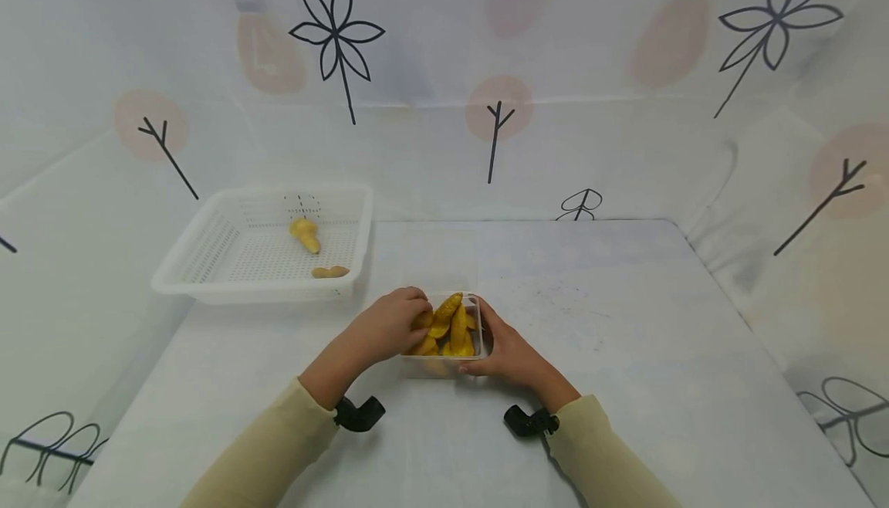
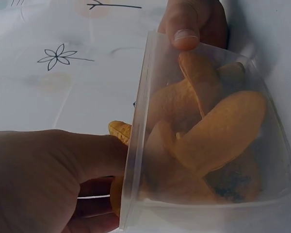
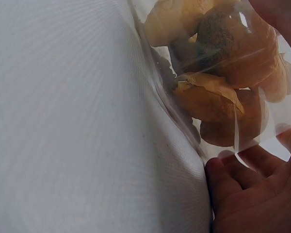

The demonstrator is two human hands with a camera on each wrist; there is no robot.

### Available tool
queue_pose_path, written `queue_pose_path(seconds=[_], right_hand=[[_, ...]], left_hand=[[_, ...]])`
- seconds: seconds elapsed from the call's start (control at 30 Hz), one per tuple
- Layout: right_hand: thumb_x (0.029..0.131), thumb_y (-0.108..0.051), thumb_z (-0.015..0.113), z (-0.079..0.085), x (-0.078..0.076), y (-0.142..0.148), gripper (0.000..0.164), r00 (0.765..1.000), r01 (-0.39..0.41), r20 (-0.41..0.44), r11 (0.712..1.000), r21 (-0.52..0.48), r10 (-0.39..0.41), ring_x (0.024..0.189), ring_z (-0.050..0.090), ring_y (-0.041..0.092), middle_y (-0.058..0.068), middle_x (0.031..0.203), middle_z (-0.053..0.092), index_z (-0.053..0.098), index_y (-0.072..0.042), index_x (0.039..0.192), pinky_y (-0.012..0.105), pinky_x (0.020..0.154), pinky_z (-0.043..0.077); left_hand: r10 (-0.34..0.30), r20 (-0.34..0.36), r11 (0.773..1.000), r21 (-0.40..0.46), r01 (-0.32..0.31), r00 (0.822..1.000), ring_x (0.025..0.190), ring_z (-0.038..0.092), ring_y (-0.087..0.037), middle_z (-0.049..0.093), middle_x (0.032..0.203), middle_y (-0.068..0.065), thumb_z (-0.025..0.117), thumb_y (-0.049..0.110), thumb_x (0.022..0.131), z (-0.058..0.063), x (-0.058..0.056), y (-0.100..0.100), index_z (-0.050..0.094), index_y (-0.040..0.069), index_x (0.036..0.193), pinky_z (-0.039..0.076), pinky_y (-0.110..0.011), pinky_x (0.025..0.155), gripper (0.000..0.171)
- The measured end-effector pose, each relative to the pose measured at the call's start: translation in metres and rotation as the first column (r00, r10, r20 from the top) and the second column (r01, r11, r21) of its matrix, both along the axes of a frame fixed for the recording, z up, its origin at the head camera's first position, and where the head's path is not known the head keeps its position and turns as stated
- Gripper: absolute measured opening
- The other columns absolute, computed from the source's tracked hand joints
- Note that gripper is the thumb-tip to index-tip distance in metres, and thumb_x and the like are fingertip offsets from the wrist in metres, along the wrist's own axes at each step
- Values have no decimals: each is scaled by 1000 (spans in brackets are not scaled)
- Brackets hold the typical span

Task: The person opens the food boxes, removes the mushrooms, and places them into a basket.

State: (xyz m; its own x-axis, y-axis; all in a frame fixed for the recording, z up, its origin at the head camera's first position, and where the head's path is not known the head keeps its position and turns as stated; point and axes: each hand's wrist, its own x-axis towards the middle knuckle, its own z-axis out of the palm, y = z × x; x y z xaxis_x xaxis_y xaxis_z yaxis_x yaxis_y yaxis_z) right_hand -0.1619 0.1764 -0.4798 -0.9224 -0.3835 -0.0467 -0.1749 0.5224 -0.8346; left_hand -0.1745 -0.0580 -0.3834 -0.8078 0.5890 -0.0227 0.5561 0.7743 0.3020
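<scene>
A clear plastic container (image 1: 420, 370) stands on the table, filled with several yellow, curved, pod-like pieces (image 1: 459, 330). My right hand (image 1: 512, 354) grips the container's right side, its thumb at the front wall and fingers behind. From the left, my left hand (image 1: 390, 326) reaches over the rim with bent fingers among the pieces. In the left wrist view, the left thumb and fingers close around a yellow piece (image 2: 116, 194) at the container's opening, mostly hidden by the hand. Through the container wall, the right wrist view shows more of the pieces (image 3: 211, 97), some with dark patches.
At the back left stands a white perforated basket (image 1: 260, 292). Inside it lie a yellow lumpy piece (image 1: 305, 235) and a smaller tan, peanut-shaped piece (image 1: 329, 272). A white table surface (image 1: 625, 323) spreads to the right, bounded by patterned cloth walls (image 1: 430, 153).
</scene>
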Motion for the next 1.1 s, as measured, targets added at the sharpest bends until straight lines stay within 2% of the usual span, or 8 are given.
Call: queue_pose_path(seconds=[0.13,0.67,0.93,1.1], right_hand=[[66,-49,85,0,0,0,121,1000,-1,-1,1000,-1,1,149,21,25,2,162,19,6,-30,156,54,120,19],[67,-49,85,2,1,-1,121,1000,-4,5,1000,1,4,149,23,24,2,162,20,5,-30,156,53,120,18],[67,-49,85,0,0,0,120,1000,-7,-1,1000,-3,7,149,22,24,2,162,20,6,-31,156,53,120,18],[67,-49,85,0,0,1,120,1000,-5,-5,1000,4,5,148,23,25,3,161,21,6,-30,156,53,120,19]], left_hand=[[-9,-17,1000,-5,9,1000,103,59,-18,63,114,-5,68,19,90,1,1,0,67,8,107,51,-35,96,20],[-29,-46,999,-42,27,999,104,59,-19,63,115,-6,68,14,88,3,2,-3,67,7,112,51,-33,97,25],[-64,-75,998,-17,63,995,102,59,-18,64,113,-4,68,14,87,5,2,-6,68,7,110,52,-33,95,23],[-57,-62,998,13,58,996,102,59,-18,64,114,-4,68,14,87,10,3,-7,68,8,109,52,-33,95,23]])
